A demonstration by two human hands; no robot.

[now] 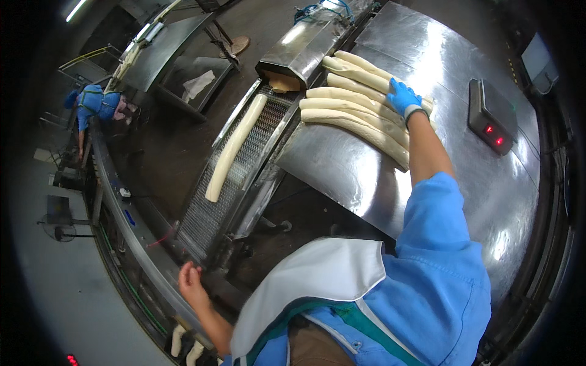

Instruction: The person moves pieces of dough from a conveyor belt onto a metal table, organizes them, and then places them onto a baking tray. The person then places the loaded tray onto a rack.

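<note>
Several long cream-coloured rolls (pixel 357 116) lie side by side on the steel table (pixel 329 165); their material cannot be told. My right hand (pixel 404 97), in a blue glove, rests on top of them near their right ends with its fingers spread. One more cream roll (pixel 237 146) lies lengthwise on the metal mesh conveyor (pixel 204 216), left of the table. Below the conveyor's near end is my left hand (pixel 193 287), bare and held in the air. Its fingers are loosely bent and apart, with nothing seen in them.
A steel housing (pixel 299 49) covers the conveyor's far end. A grey box with red lights (pixel 491 119) stands on the table's right side. A curved metal rail (pixel 131 222) runs along my left. Farther off, a person in blue (pixel 97 102) works beside another steel table (pixel 165 52).
</note>
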